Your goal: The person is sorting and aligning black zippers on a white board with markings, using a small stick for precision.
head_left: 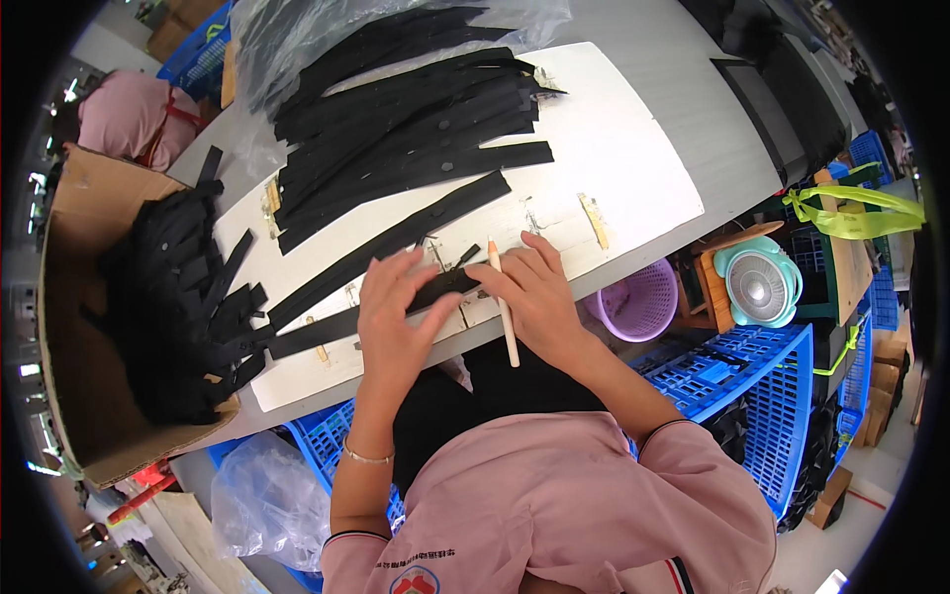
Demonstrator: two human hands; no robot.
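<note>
Pink shirt (564, 485) fronts a black strip (440, 288) beneath left grip (391, 315), touching right grip (539, 295).

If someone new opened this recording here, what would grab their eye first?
Probably the dark mass of black strips laid over the far part of the white board, with more heaped in the cardboard box at the left. Nearer, the right hand holds a pale pencil that stands out. Off the table's right side, the purple basket and lime-green band add bright colour.
</note>
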